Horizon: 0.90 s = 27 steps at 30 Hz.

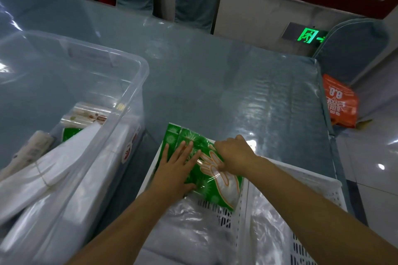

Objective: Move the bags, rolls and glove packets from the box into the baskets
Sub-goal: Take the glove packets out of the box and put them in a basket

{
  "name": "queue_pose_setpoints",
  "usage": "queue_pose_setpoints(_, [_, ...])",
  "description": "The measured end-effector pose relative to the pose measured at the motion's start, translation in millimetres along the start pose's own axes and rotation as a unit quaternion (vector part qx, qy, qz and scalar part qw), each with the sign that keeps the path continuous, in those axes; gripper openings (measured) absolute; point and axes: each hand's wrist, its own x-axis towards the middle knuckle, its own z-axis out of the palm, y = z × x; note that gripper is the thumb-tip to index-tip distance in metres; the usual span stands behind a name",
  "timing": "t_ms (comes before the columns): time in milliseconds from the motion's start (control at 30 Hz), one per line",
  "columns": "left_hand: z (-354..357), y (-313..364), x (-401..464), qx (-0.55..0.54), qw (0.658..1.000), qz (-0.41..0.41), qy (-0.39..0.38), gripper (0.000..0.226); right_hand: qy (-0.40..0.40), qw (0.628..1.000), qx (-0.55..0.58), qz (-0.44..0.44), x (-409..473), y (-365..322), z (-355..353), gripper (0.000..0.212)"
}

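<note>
The head camera looks down at a desk with a shiny blue-grey cover. On the left stands a big clear box. Inside it lie white bags, some rolls and one more green packet that peeks out from under the bags.

Just beside the box is a white basket with holes in its walls. Green glove packets sit at the far end of this basket, leaning up a bit. Clear bags lie at the near end.

The left hand lies flat on the packets with straight fingers and presses them down. The right hand is on the top packet, and its fingers curl down over the plastic. It looks like it grips the packet, but the fingertips are hidden.

So the step now seems to be tucking the glove packets neatly into the basket. A second white basket is touching the first on the right.

Next, both hands need to let go and reach back to the box. The green packet there is under the bags, so the bags may need lifting first.
</note>
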Motion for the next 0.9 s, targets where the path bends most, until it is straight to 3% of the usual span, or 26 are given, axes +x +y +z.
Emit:
queue_pose_setpoints(167, [-1, 2, 1, -0.002, 1.000, -0.007, 0.007, 0.096, 0.094, 0.978, 0.169, 0.079, -2, 11, -7, 0.014])
queue_pose_setpoints(467, [-10, 9, -4, 0.011, 1.000, -0.019, -0.005, 0.094, 0.193, 0.948, 0.221, 0.124, -3, 8, 3, 0.012])
queue_pose_setpoints(567, [-35, 16, -7, -0.006, 0.999, -0.049, -0.009, 0.083, 0.229, 0.941, 0.224, 0.108, -9, 5, -7, 0.010])
queue_pose_setpoints(700, [-100, 19, -15, -0.016, 0.996, -0.054, 0.074, 0.033, 0.298, 0.923, 0.237, 0.057, -20, -11, -47, 0.006])
queue_pose_setpoints(900, [-209, -39, -54, -0.055, 0.978, -0.075, 0.189, 0.025, 0.407, 0.882, 0.237, -0.018, -24, -76, -128, 0.003])
